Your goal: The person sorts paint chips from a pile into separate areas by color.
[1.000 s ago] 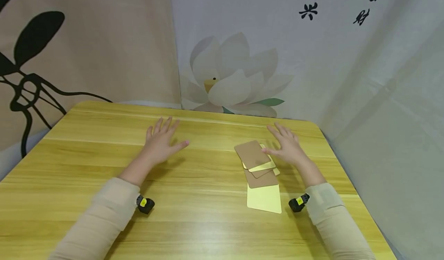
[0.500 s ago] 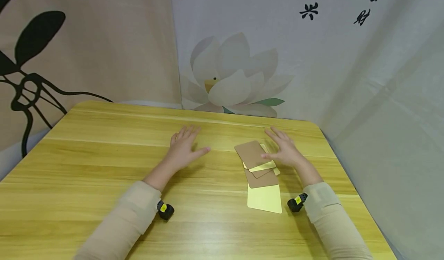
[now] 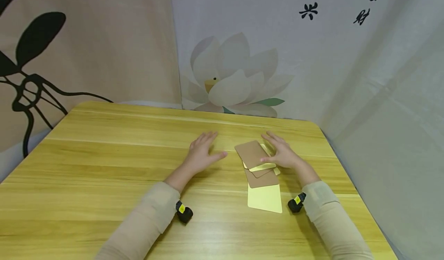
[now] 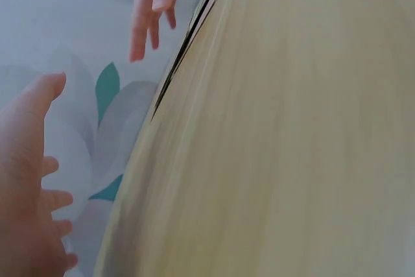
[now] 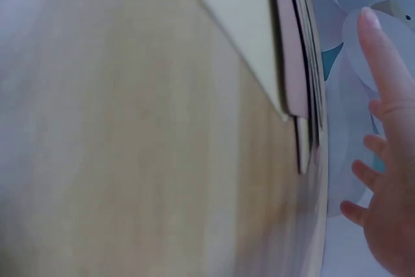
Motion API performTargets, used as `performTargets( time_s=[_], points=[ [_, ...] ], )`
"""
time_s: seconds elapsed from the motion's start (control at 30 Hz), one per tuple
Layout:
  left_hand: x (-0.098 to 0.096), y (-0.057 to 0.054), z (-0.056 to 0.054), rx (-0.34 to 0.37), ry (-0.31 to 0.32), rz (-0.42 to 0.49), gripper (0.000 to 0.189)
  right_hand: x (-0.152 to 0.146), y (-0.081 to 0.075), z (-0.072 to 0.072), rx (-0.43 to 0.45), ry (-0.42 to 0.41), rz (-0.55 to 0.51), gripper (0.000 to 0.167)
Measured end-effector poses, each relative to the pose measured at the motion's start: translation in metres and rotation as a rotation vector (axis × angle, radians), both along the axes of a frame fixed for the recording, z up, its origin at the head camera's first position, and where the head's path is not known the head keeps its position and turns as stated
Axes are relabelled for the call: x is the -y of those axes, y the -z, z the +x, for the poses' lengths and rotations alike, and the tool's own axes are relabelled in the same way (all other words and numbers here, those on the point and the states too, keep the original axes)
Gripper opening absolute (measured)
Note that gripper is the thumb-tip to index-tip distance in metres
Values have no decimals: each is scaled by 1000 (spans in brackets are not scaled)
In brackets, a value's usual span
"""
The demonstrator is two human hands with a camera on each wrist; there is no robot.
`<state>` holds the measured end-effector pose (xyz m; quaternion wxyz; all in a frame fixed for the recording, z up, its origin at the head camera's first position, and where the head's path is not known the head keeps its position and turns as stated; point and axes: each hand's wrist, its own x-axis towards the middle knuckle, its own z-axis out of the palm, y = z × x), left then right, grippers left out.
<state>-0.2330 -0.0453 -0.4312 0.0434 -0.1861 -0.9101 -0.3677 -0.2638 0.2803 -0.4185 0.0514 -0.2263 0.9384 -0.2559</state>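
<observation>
A loose, overlapping pile of thin rounded-corner cards lies right of the table's middle. A brown card [image 3: 250, 154] tops it, another brown card [image 3: 265, 180] lies lower down, and a pale gold card [image 3: 264, 199] sticks out nearest the person. More gold edges show between them. My right hand [image 3: 283, 154] hovers at the pile's right side, fingers spread, its thumb overlapping the top card in the head view. My left hand [image 3: 202, 155] is left of the pile, fingers extended and thumb pointing toward it. Both hands hold nothing. The right wrist view shows the pile edge-on beside the right hand [image 5: 392, 134].
The wooden table [image 3: 114, 167] has rounded far corners. Behind it hangs a pale curtain [image 3: 239, 13] printed with a lotus, and dark plant shapes mark the left side. A small black camera [image 3: 184, 213] is strapped at the left cuff, another [image 3: 296, 203] at the right.
My left hand has moved right and slightly nearer the person, closing in on the pile. My right hand has shifted a little left and nearer. The cards have stayed in place.
</observation>
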Motion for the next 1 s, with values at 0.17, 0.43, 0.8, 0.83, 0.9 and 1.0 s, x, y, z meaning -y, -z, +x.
performTargets(
  time_s=[0.17,0.43,0.8,0.83,0.9,1.0],
  points=[
    [-14,5,0,26,17,36,86,-3,5,-3,15,-33,-6,98],
    [-34,13,-1,83,39,46,89,-7,9,-5,89,-59,-28,99],
    [-62,23,-7,37,42,-3,91,-6,9,-8,109,-103,-31,100],
    [-64,23,-7,28,45,-11,92,-5,9,-8,109,-105,-28,100],
    [-68,23,-8,15,49,-26,92,-5,10,-10,116,-106,-27,100],
    [-72,24,-9,25,50,-42,93,-4,11,-12,130,-111,-33,100]
  ],
)
